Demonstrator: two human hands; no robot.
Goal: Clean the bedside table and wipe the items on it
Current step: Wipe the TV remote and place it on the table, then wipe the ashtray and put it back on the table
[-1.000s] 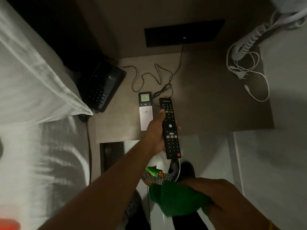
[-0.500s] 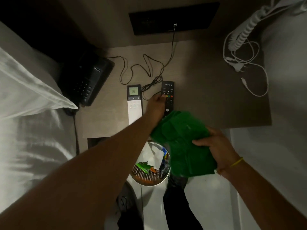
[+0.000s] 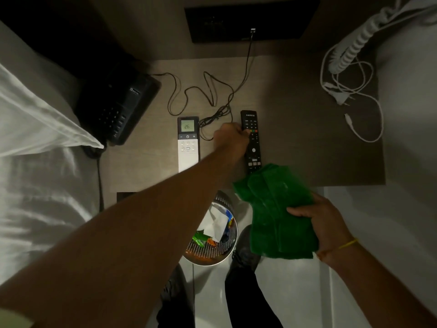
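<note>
I see a matt, pale wood-grain bedside tabletop (image 3: 146,162), a black plastic TV remote (image 3: 252,140) with a dull sheen, a soft, fuzzy green cloth (image 3: 276,209), a perforated shiny metal bin (image 3: 210,252), and smooth white bed linen (image 3: 35,129).

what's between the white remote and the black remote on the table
In the head view, the left hand and a tangle of thin black cord lie between the white remote and the black remote.

cloth (image 3: 276,209) — green | TV remote (image 3: 252,140) — black, coloured buttons | AC remote (image 3: 188,144) — white, pale green display | phone (image 3: 118,102) black | cables (image 3: 352,98) white | tabletop (image 3: 307,138) grey-brown | wristband (image 3: 347,244) yellow
</note>
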